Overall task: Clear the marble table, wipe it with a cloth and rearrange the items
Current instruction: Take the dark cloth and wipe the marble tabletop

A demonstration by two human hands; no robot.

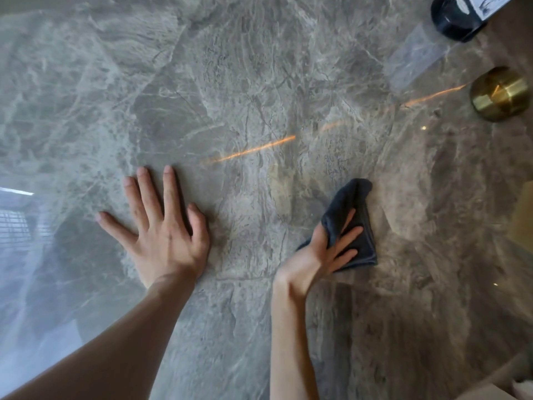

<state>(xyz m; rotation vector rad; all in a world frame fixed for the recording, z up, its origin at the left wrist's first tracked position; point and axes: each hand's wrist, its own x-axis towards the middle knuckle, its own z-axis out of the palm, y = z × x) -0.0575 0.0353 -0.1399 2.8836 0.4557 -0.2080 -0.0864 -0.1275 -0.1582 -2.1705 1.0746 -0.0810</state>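
Note:
The grey marble table (245, 82) fills the view. My left hand (161, 226) lies flat on it with fingers spread, left of centre. A little to the right, my right hand (320, 255) holds a dark blue-grey cloth (356, 206) against the marble. The thumb and forefinger pinch a fold of it, and the other fingers lie straight on top. The cloth sticks out beyond the fingertips towards the far side.
A round brass object (501, 93) stands at the right edge. A dark bottle with a white label (458, 15) sits at the far right corner. A yellowish shape (522, 217) shows at the right border, and the table's left edge (17, 192) borders a bright floor.

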